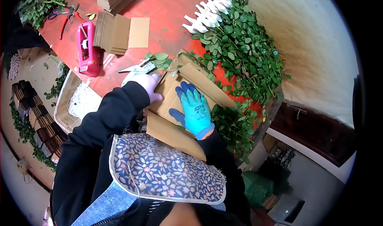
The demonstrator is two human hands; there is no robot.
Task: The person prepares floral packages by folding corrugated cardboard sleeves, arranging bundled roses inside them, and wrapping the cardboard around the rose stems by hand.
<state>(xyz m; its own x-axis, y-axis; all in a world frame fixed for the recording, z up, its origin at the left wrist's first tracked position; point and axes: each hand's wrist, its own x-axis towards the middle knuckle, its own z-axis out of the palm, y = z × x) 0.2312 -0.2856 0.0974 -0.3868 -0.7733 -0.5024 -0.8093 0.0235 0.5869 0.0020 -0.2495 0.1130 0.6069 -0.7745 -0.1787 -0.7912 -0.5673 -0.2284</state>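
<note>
My right hand (195, 110), in a turquoise and dark blue glove, lies flat with fingers spread on the inside of an open cardboard wrapper (219, 91). At the wrapper's left edge is my left hand (148, 84), in a thin lilac glove. Its thumb rests on the cardboard, while its other fingers are hard to make out beside a silver stapler-like tool (140, 69). The cardboard's near flap (173, 135) stands up close to the flowered apron. Green leaves show at the wrapper's right side, partly under it.
Bundled leafy stems (247, 50) with white-wrapped ends lie at the back right. Cardboard stacks (111, 32), a pink tape dispenser (88, 52) and red-handled pliers (64, 26) are on the red table (167, 10). A beige basket (64, 102) stands at the left.
</note>
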